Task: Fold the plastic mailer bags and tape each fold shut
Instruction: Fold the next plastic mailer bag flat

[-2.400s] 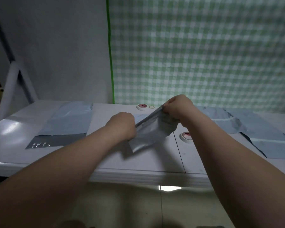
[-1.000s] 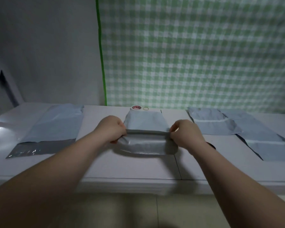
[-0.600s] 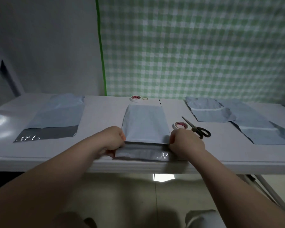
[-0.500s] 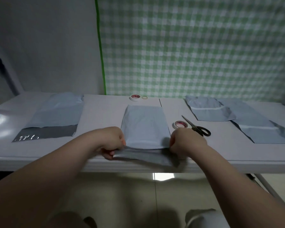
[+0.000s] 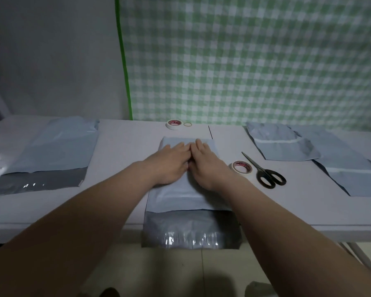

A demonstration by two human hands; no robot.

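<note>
A light grey mailer bag (image 5: 180,196) lies flat in the middle of the white table (image 5: 120,146). Its dark flap (image 5: 191,229) hangs over the table's front edge. My left hand (image 5: 171,161) and my right hand (image 5: 205,162) lie side by side on the bag's far half, fingers straight and pressing down. A roll of tape (image 5: 241,167) sits just right of my right hand. A second roll of tape (image 5: 174,124) stands at the back of the table.
Black scissors (image 5: 265,172) lie right of the near tape roll. An unfolded mailer (image 5: 51,151) lies at the left with its dark flap toward me. Folded mailers (image 5: 283,144) overlap at the right. A rubber band (image 5: 187,124) lies beside the far roll. A green checked curtain hangs behind.
Both hands let go of the bag's near corners and moved onto its far half, where they press flat. The flap now hangs over the table edge.
</note>
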